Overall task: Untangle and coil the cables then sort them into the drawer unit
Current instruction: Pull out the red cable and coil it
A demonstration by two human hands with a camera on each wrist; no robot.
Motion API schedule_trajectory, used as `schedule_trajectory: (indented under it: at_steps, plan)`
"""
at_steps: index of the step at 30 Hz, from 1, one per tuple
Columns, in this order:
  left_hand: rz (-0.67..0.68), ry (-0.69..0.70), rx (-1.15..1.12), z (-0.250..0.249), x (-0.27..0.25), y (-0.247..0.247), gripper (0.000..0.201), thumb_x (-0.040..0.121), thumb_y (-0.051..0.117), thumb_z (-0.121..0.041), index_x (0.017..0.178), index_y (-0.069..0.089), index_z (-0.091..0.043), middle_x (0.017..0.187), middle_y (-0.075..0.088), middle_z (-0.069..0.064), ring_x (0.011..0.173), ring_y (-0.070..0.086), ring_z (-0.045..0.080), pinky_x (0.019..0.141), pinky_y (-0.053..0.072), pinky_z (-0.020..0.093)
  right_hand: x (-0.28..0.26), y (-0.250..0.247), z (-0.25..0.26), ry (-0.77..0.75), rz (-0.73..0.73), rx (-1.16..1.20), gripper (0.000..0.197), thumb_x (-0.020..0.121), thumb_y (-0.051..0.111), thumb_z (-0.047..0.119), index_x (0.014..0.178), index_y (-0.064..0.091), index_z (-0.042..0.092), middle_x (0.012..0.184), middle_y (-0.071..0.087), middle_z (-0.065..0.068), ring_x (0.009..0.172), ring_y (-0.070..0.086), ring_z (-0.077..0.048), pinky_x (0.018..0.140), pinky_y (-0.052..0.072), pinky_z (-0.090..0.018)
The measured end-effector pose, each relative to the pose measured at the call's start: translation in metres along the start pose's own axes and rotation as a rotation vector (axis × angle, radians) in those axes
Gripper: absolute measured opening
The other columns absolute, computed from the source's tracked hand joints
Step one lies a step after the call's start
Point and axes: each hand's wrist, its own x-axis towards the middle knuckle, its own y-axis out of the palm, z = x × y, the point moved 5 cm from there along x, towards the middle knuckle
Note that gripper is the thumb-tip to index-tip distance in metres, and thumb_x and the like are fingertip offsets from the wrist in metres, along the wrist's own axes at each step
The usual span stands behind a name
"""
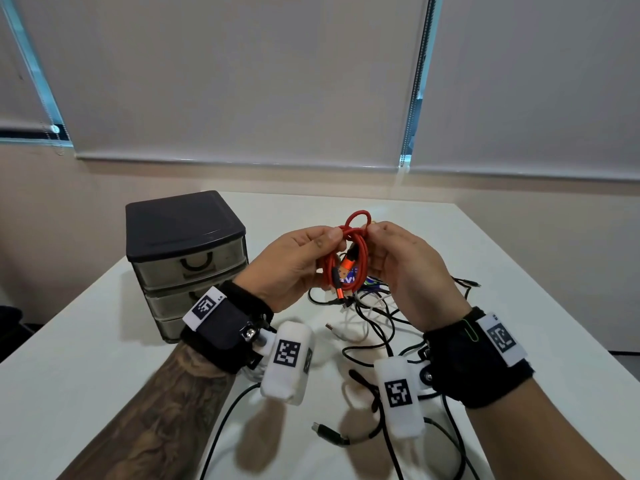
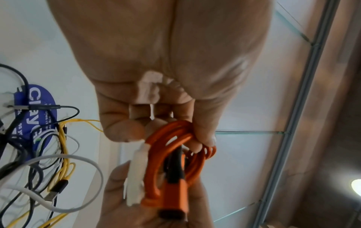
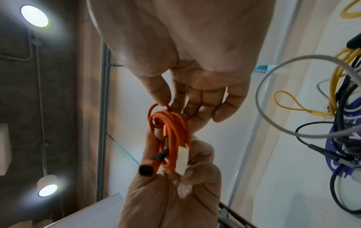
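Note:
An orange-red cable [image 1: 349, 258] is wound into a small coil and held up above the white table [image 1: 104, 341]. My left hand [image 1: 301, 261] grips the coil [image 2: 175, 154] from the left, fingers curled round its strands. My right hand [image 1: 401, 268] pinches a small loop at the top of the coil [image 3: 171, 131] between thumb and forefinger. Two orange plugs hang at the lower end of the coil. A dark drawer unit [image 1: 187, 258] with three smoky drawers, all closed, stands left of my hands.
Under my hands lies a tangle of black, white and yellow cables [image 1: 374, 323] on a blue round mat [image 2: 39, 117]. More black cable and a USB plug [image 1: 329, 433] trail toward the table's near edge. Walls and window blinds stand behind the table.

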Motion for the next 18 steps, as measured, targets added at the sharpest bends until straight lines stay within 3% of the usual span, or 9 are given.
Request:
schedule_trajectory:
  at_steps: [2,6,9,11,13,16,18]
  plan:
    - [0.010,-0.012,-0.042,0.000,0.000,-0.002,0.022,0.092,0.060,-0.032,0.080,0.067,-0.014,0.076,0.059,0.004,0.063,0.061,0.016,0.060,0.051,0.030,0.000,0.001,-0.001,0.007,0.017,0.022,0.026,0.105,0.047,0.022,0.101,0.067,0.005,0.091,0.070,-0.011,0.083,0.067,-0.022,0.084,0.053,-0.036]
    - [-0.019,-0.034,-0.200,0.000,-0.001,-0.002,0.023,0.087,0.057,-0.029,0.079,0.071,-0.013,0.073,0.059,-0.001,0.064,0.063,0.014,0.065,0.056,0.027,-0.002,0.006,0.001,-0.022,0.071,-0.034,0.031,0.107,0.044,0.022,0.096,0.069,0.008,0.083,0.072,-0.005,0.079,0.068,-0.019,0.081,0.053,-0.032]
    - [-0.015,-0.031,-0.270,-0.002,-0.001,0.000,0.025,0.087,0.058,-0.031,0.074,0.074,-0.017,0.074,0.062,-0.004,0.073,0.057,0.015,0.084,0.048,0.038,-0.003,0.008,0.005,-0.068,0.096,-0.129,0.033,0.108,0.040,0.024,0.101,0.065,0.003,0.087,0.072,-0.011,0.082,0.069,-0.025,0.083,0.056,-0.036]
    - [0.001,-0.021,-0.287,-0.005,-0.001,0.000,0.024,0.085,0.062,-0.034,0.072,0.072,-0.016,0.075,0.058,-0.002,0.071,0.053,0.015,0.091,0.037,0.044,-0.004,0.009,0.007,-0.131,0.114,-0.241,0.036,0.108,0.040,0.028,0.101,0.061,0.000,0.095,0.070,-0.022,0.088,0.068,-0.037,0.088,0.057,-0.046]
    - [-0.002,0.000,-0.237,-0.006,0.000,-0.001,0.025,0.082,0.065,-0.037,0.072,0.070,-0.016,0.073,0.055,-0.002,0.066,0.051,0.013,0.084,0.040,0.041,-0.006,0.008,0.009,-0.161,0.115,-0.284,0.036,0.106,0.040,0.031,0.099,0.059,0.001,0.097,0.068,-0.024,0.093,0.066,-0.041,0.091,0.054,-0.053]
    - [-0.034,0.049,-0.092,-0.006,0.002,-0.006,0.027,0.086,0.064,-0.039,0.077,0.067,-0.013,0.064,0.056,-0.005,0.058,0.053,0.010,0.059,0.050,0.025,-0.007,0.010,0.009,-0.143,0.135,-0.247,0.040,0.103,0.041,0.038,0.104,0.063,0.005,0.100,0.070,-0.021,0.098,0.066,-0.041,0.095,0.051,-0.058]
    - [-0.027,0.082,-0.001,-0.006,0.002,-0.004,0.025,0.087,0.065,-0.039,0.080,0.071,-0.015,0.068,0.062,-0.001,0.058,0.057,0.011,0.056,0.051,0.025,-0.009,0.013,0.004,-0.086,0.160,-0.211,0.049,0.101,0.041,0.046,0.111,0.065,0.005,0.105,0.073,-0.020,0.101,0.068,-0.043,0.097,0.050,-0.062]
